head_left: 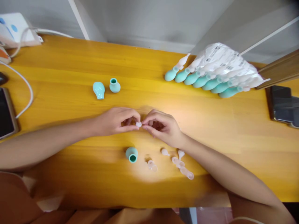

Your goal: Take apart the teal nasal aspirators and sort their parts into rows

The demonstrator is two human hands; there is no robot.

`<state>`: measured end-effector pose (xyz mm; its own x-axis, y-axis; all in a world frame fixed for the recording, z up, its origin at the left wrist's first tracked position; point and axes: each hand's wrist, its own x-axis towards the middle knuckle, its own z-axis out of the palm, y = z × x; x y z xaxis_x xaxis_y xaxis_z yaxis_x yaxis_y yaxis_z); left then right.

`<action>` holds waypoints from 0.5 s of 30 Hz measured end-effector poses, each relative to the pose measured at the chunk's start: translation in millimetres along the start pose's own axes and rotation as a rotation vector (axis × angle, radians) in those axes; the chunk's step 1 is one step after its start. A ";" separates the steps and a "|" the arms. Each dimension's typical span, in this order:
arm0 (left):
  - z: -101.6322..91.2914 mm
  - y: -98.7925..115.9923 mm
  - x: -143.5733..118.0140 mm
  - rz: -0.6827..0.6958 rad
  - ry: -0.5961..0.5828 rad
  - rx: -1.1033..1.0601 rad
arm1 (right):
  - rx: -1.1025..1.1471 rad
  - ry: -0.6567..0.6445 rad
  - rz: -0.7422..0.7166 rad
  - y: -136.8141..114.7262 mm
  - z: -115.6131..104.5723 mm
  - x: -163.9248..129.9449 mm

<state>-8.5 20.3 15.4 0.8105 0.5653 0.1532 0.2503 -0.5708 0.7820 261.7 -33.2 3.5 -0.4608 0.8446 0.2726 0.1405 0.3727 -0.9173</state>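
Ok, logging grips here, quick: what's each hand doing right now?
Left hand: fingers closed, pinching one end of a small clear piece.
Right hand: fingers closed, pinching the same piece from the other side.

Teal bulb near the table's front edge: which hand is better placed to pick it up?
Probably the left hand: the teal bulb lies just below it, nearer than to the right hand. Both pinch a small clear piece.

small translucent white cap [138, 124], pinched between both hands' fingertips, above the table's middle
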 end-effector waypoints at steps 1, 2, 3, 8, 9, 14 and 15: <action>0.0 -0.1 0.0 0.008 0.000 0.003 | -0.002 -0.002 -0.005 -0.1 -0.1 0.1; 0.0 -0.3 0.0 0.017 0.002 0.006 | -0.003 -0.004 -0.010 -0.1 -0.3 0.2; 0.0 -0.5 -0.1 0.025 0.002 0.008 | -0.005 -0.006 -0.015 -0.1 -0.5 0.4; -0.2 -0.3 -0.5 0.025 -0.006 0.012 | -0.027 -0.012 -0.039 -0.2 -1.8 1.2; -0.2 -0.1 -0.5 0.026 -0.008 0.015 | -0.033 -0.013 -0.039 -0.2 -1.9 1.3; -0.5 0.9 -0.2 0.021 -0.008 0.013 | -0.041 -0.019 -0.047 -0.8 -1.9 1.4; -0.5 1.1 -0.1 0.021 -0.006 0.013 | -0.039 -0.018 -0.047 -1.1 -1.9 1.5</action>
<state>-8.6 19.9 16.5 0.8190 0.5492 0.1661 0.2394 -0.5902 0.7709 262.6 -31.6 5.4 -0.4832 0.8190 0.3094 0.1524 0.4267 -0.8915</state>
